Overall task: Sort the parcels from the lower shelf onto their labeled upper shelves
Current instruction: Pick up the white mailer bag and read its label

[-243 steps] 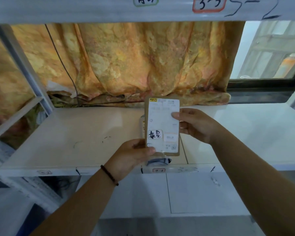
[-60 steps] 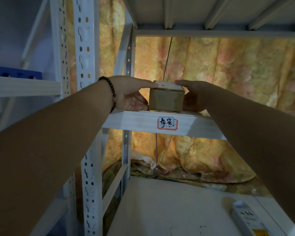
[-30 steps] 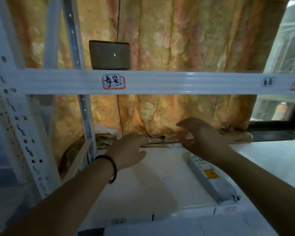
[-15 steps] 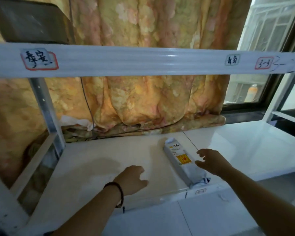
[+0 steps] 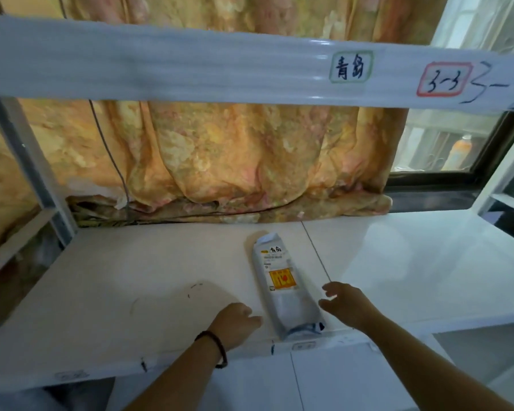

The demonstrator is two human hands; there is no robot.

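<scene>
Parcel [image 5: 284, 284] lies on the lower shelf [image 5: 101, 292]; left hand [image 5: 235, 321] and right hand [image 5: 346, 304] flank it, fingers spread, empty — grip both long sides evenly.

- A long grey plastic mailer parcel [image 5: 282, 284] with a yellow-and-red sticker and handwritten characters lies flat on the white lower shelf board [image 5: 131, 280], its near end at the front edge.
- My left hand [image 5: 235, 323] rests at the parcel's 8 o'clock, just beside it, fingers curled, a dark beaded bracelet [image 5: 214, 350] on the wrist.
- My right hand [image 5: 346, 304] hovers at its 4 o'clock, fingers spread and loose, not touching.
- At 12 o'clock runs the white upper shelf rail [image 5: 190, 63], bearing a green-bordered handwritten label [image 5: 350, 66] and, toward 1 o'clock, a red-bordered label [image 5: 444, 80].
- Behind hangs an orange floral curtain [image 5: 235, 155].
</scene>
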